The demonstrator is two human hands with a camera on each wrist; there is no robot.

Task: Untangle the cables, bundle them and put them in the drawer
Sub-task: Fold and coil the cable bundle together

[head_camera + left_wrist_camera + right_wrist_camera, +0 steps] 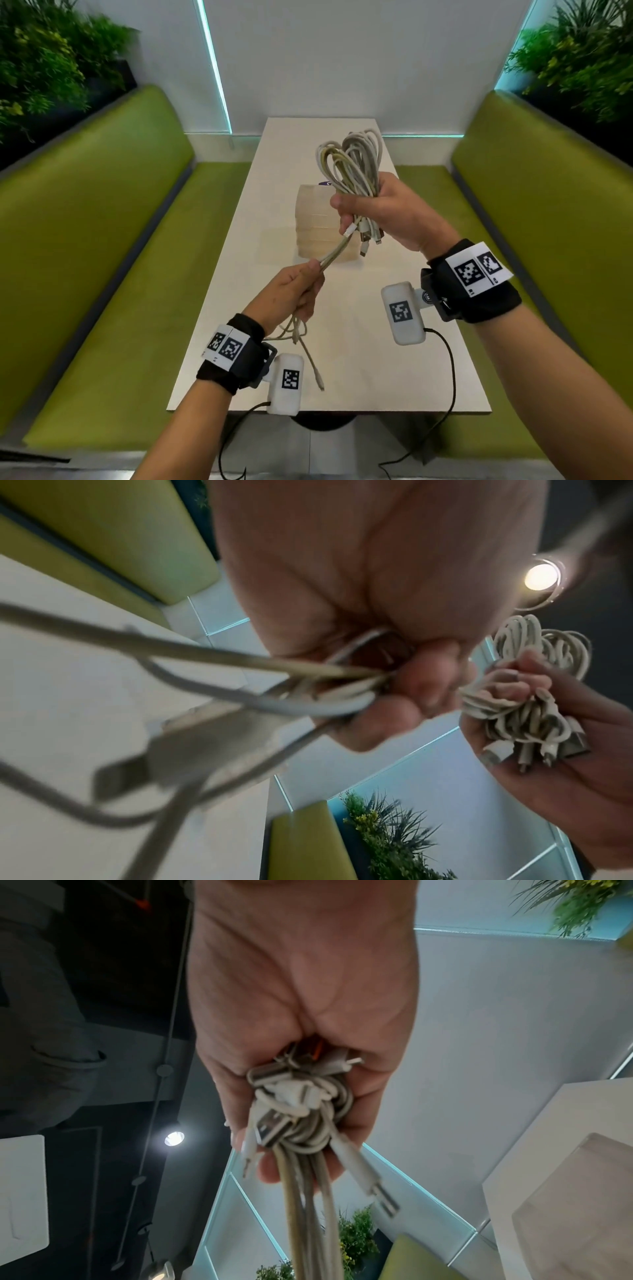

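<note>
My right hand (371, 209) grips a looped bundle of pale white and yellowish cables (352, 161) above the table; several plugs (368, 240) hang below the fist. In the right wrist view the cable bundle (301, 1110) is wrapped in that hand (301, 1015). A few strands (337, 251) run taut from the bundle down to my left hand (296, 291), which holds them in a fist. Loose cable ends (308, 356) trail below it onto the table. The left wrist view shows the left hand (394, 683) clamped on the strands (240, 661). A translucent drawer unit (317, 222) stands behind the hands.
The white table (359, 377) is narrow and runs away from me. Green padded benches (102, 240) flank both sides. Plants (41, 61) line the bench backs. Black camera leads (448, 377) hang from my wrists over the near table edge.
</note>
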